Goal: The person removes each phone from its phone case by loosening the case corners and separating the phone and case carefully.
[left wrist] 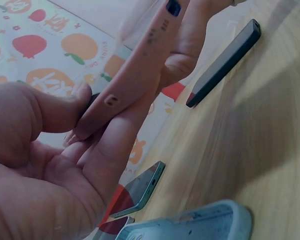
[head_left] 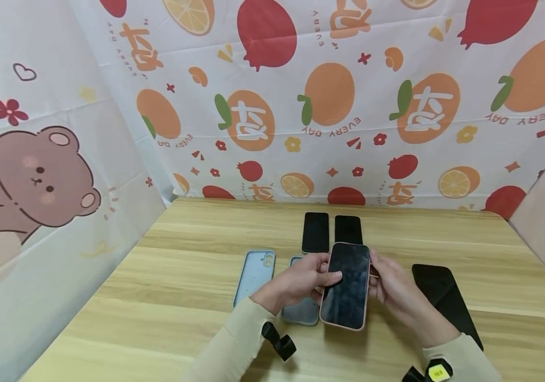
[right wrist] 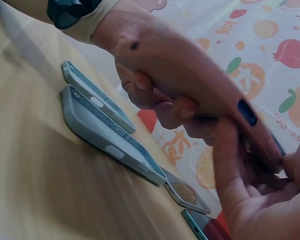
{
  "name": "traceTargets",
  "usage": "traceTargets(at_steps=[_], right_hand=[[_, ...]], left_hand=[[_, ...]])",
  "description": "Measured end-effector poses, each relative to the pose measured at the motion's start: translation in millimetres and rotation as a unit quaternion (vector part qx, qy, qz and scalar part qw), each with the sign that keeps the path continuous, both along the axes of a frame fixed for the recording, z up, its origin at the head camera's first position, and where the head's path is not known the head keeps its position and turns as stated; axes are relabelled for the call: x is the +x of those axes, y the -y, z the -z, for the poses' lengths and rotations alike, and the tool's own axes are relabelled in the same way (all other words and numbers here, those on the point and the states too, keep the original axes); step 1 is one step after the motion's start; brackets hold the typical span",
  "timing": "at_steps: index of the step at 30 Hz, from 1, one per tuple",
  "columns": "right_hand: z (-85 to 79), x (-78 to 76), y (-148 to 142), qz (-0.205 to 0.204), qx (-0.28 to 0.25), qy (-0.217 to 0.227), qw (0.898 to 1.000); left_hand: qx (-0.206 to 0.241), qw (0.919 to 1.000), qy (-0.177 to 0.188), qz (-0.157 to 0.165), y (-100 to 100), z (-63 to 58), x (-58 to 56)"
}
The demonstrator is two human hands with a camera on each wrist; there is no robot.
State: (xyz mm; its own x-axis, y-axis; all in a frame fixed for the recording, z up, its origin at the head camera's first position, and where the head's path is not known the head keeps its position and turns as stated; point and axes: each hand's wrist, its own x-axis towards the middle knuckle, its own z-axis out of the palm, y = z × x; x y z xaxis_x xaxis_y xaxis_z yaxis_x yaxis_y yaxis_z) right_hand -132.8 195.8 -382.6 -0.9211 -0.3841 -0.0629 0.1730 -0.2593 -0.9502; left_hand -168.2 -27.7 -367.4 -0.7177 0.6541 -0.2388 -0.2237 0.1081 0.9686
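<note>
Both hands hold a black-screened smartphone in a pink case (head_left: 347,297) above the table, its screen up. My left hand (head_left: 298,280) grips its left side, the thumb lying over the screen's edge and the fingers underneath. On the opposite long side, my right hand (head_left: 394,289) pinches the edge near the upper corner. The right wrist view shows the pink case (right wrist: 190,75) from its side, with a dark slot in it. Under the left forearm lies a light blue phone case (head_left: 257,270), and a grey-blue case (head_left: 303,313) is partly hidden by the left hand.
Two dark phones, a left one (head_left: 316,232) and a right one (head_left: 348,229), lie behind the held phone. A larger black device (head_left: 448,297) lies to the right of the right hand. A fruit-print cloth (head_left: 282,122) hangs behind the wooden table (head_left: 181,265).
</note>
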Motion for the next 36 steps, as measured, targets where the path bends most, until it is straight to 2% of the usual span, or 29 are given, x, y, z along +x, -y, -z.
traceTargets(at_steps=[8, 12, 14, 19, 27, 36], right_hand=[[1.1, 14.6, 3, -0.053, 0.068, 0.024, 0.996], [0.5, 21.7, 3, -0.080, 0.054, 0.036, 0.995], [0.7, 25.3, 3, -0.080, 0.047, 0.050, 0.994], [1.6, 31.9, 3, -0.080, 0.031, 0.064, 0.994], [2.0, 36.5, -4, -0.120, -0.028, 0.074, 0.990], [3.3, 38.3, -7, -0.137, -0.007, 0.037, 0.990]], left_hand=[[-0.033, 0.9960, -0.006, -0.083, 1, 0.7, -0.7], [-0.028, 0.9946, -0.004, -0.100, 2, 0.5, -0.7], [-0.024, 0.9943, -0.005, -0.104, 3, 1.2, -0.1], [-0.007, 0.9948, 0.001, -0.102, 5, 2.8, 1.4], [0.029, 0.9967, 0.024, -0.071, 10, 3.9, 2.8], [0.060, 0.9961, 0.035, -0.055, 11, 4.3, 3.7]])
